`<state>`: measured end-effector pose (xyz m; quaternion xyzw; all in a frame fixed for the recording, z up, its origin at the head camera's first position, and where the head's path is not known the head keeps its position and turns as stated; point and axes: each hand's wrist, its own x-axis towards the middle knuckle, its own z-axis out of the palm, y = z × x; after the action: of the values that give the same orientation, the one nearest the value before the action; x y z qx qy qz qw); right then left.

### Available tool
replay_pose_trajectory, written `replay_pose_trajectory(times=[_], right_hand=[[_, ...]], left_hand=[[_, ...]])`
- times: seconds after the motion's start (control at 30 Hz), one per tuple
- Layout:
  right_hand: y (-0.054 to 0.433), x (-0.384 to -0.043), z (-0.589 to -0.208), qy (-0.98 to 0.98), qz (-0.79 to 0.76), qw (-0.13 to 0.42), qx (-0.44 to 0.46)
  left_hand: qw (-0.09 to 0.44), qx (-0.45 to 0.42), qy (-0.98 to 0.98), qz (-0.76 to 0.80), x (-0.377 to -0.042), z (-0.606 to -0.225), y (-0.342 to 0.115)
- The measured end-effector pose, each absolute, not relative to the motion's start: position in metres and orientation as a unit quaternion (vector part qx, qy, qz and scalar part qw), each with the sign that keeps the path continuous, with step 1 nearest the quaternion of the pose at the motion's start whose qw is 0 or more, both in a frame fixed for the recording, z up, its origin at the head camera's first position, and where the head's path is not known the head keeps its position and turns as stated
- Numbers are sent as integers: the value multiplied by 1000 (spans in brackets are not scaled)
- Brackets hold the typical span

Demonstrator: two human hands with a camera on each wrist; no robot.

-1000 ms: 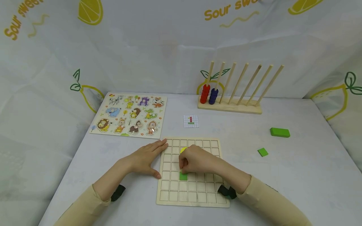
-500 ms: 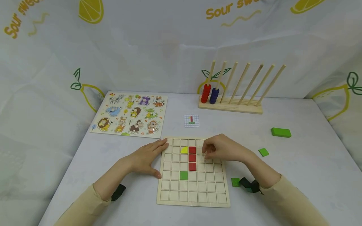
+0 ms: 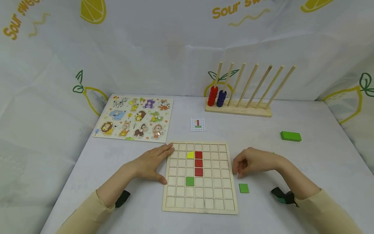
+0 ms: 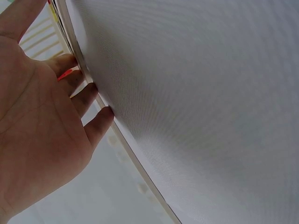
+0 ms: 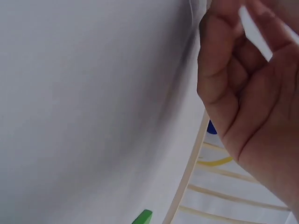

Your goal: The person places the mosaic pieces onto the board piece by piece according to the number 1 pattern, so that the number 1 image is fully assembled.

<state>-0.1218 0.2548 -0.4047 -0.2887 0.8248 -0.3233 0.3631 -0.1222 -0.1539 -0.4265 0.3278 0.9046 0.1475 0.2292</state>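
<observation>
While the puzzle point(image 3: 132, 112) lies farthest left, the left hand point(image 3: 150, 162) rests with fingers spread and nearly straight, holding nothing, against the left edge of the board point(image 3: 214, 183). On that board, a yellow piece point(image 3: 190, 155) and, lower in its column, a green tile point(image 3: 190, 181) lie left of three red tiles point(image 3: 198, 163) in a line. Beyond is the card point(image 3: 198, 124), then the abacus point(image 3: 238, 111). Just right of the board lies a loose tile point(image 3: 243, 188); near it, the right hand point(image 3: 255, 161) has loosely curled fingers, nothing visible in them. Farthest right sits a block point(image 3: 290, 136).
</observation>
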Motion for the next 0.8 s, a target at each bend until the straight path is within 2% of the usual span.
replay_pose_trajectory(times=[0.1, 0.23, 0.8], right_hand=[[259, -120, -408, 791, -346, 407, -298], [262, -117, -413, 764, -360, 432, -317], [257, -109, -418, 791, -338, 425, -280]], left_hand=[[230, 328, 904, 149, -122, -426, -154], [230, 329, 904, 149, -122, -426, -154], [231, 327, 905, 145, -122, -425, -153]])
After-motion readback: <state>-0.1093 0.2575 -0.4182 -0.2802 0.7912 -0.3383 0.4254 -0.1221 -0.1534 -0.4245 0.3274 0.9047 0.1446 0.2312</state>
